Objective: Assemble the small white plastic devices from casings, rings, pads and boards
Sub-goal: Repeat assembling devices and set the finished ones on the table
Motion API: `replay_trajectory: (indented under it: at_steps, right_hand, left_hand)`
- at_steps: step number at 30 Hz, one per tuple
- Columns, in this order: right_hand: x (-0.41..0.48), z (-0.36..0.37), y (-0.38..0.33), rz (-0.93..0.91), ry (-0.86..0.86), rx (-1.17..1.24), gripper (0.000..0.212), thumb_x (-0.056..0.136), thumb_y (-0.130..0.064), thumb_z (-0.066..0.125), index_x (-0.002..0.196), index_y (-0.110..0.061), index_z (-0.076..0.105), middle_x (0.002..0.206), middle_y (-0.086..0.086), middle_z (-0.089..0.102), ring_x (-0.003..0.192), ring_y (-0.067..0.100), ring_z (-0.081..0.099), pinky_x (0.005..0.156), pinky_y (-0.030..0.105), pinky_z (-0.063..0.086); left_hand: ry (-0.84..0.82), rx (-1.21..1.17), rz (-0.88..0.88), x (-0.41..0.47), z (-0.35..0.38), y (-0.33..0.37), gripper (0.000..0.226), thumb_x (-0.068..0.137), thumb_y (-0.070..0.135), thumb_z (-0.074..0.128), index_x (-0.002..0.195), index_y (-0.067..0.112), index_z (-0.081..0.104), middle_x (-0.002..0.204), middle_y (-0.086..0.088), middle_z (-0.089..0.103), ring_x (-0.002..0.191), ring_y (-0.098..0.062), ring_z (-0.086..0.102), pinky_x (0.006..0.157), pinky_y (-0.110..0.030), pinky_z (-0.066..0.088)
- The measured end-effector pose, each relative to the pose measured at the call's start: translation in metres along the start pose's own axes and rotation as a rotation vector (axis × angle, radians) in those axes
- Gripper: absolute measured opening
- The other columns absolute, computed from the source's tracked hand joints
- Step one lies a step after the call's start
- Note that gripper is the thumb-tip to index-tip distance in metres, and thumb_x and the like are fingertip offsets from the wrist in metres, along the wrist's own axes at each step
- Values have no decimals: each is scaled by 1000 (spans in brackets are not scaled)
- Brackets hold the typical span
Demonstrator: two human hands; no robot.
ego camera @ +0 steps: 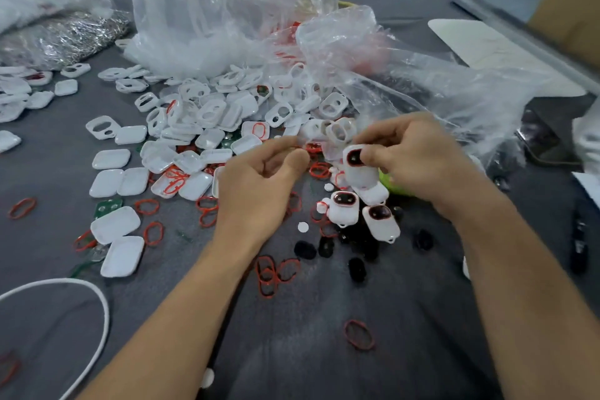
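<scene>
Right hand pinches a casing; left hand curled beside it

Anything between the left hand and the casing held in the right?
Nothing visible. The left hand is apart from the casing that the right hand holds; only loose red rings lie beneath the gap.

No writing, label, brand, number or sign can be read on anything here. The small white rounded-rectangle plastic casings, the assembled white plastic device with a red-ringed dark window and the crumpled clear plastic bags show plain faces. The flat white sheet at the far right of the grey cloth-covered table is too blurred to tell whether it carries any print.
</scene>
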State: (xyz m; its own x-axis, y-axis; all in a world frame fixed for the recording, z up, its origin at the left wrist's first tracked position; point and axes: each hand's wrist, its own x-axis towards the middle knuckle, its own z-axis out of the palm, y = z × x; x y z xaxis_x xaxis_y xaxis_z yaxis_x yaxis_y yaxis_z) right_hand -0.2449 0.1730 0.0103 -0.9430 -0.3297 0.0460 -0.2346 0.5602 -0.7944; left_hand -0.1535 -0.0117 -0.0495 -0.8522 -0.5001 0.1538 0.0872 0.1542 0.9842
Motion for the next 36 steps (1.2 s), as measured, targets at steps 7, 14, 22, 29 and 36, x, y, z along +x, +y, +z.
replay_trajectory:
  at_steps: [7, 14, 22, 29, 36]
  right_hand:
    - [-18, -10, 11, 3, -127, -452, 23, 84, -14, 78, 96, -32, 83, 76, -23, 70, 68, -15, 60, 57, -3, 36]
    - [-3, 21, 3, -103, 153, -184, 27, 89, -5, 69, 100, -24, 83, 92, -11, 79, 79, -15, 66, 71, -5, 43]
    - [76, 114, -49, -194, -179, -448, 44, 87, 3, 56, 122, -17, 73, 128, 10, 70, 116, 30, 62, 93, 30, 47]
    - [122, 143, -64, -233, -290, -592, 34, 91, -14, 65, 121, -27, 73, 125, 3, 71, 119, 26, 62, 96, 33, 49]
    - [143, 157, -92, -303, -71, -491, 31, 84, -7, 61, 106, -23, 77, 111, 2, 75, 109, 27, 68, 94, 36, 53]
  left_hand:
    - [175, 275, 37, -2, -6, -2, 14, 89, 32, 71, 99, 37, 80, 85, 31, 74, 86, 13, 67, 83, -15, 54]
    - [159, 627, 1, 20, -30, -14, 67, 97, 21, 54, 159, 28, 29, 154, 2, 50, 145, -19, 39, 116, -37, 32]
    - [-62, 950, 171, 33, -37, -40, 43, 102, 25, 52, 144, 13, 53, 150, -10, 52, 143, -28, 41, 116, -34, 29]
    - [140, 506, -40, 63, -46, -21, 47, 71, 14, 56, 107, 32, 80, 101, 10, 79, 93, -2, 66, 69, 2, 39]
    - [196, 564, -11, 77, -48, -25, 36, 79, 26, 49, 90, 31, 83, 95, 10, 79, 96, -12, 67, 86, -27, 50]
